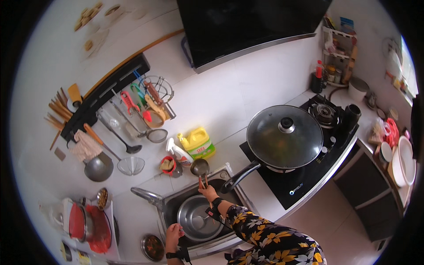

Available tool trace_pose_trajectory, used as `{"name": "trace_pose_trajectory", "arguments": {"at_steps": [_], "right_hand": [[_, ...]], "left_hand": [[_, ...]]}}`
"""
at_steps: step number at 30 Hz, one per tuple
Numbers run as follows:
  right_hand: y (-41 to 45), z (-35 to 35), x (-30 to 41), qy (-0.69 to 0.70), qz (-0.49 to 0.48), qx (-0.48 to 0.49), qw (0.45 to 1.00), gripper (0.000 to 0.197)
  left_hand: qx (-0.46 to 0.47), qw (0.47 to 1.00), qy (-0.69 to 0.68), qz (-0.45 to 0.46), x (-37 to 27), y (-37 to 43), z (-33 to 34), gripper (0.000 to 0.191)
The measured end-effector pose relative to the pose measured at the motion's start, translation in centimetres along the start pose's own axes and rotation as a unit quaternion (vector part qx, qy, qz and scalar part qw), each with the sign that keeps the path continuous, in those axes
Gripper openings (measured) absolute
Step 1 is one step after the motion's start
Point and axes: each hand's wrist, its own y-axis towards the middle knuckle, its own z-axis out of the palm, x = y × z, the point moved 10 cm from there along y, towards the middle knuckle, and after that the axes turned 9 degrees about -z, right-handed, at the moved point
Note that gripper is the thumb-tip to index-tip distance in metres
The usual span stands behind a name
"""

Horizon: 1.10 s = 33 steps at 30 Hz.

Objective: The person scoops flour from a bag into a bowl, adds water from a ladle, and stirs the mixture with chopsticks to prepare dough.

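Note:
My right hand [208, 193] grips the reddish-brown handle of a small round metal ladle [200, 167], raised over the far side of the sink [169, 208]. A second thin piece runs beside the handle; I cannot tell what it is. My left hand [174, 234], fingers curled, is over the sink's left edge; whether anything lies inside it cannot be seen. Between the hands, a stainless steel basin [187, 220] sits in the sink, with what looks like a spoon inside. The metal faucet [147, 196] reaches out at the sink's back left corner.
Right of the sink, a lidded wok [281, 142] stands on the black gas stove [281, 185], its handle [243, 175] pointing towards the sink. A yellow detergent jug [198, 140] and spray bottle [179, 152] stand behind. A food bowl [152, 246] sits left; utensils hang from a rack [109, 92].

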Motion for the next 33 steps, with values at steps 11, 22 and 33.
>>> {"name": "trace_pose_trajectory", "arguments": {"at_steps": [11, 22, 33], "right_hand": [[-1.9, 0.0, 2.0, 0.15, 0.024, -0.013, 0.988, 0.024], [-15.8, 3.5, 8.0, 0.062, 0.049, 0.182, 0.98, 0.02], [-18.6, 9.1, 7.7, 0.072, 0.053, 0.281, 0.956, 0.018]], "left_hand": [[-0.042, 0.998, -0.039, 0.028, -1.5, 8.3, -5.7, 0.037], [-0.195, 0.903, 0.29, 0.25, -8.0, 13.7, -5.2, 0.041], [-0.198, 0.844, 0.42, 0.269, -8.3, 14.2, -5.2, 0.028]]}}
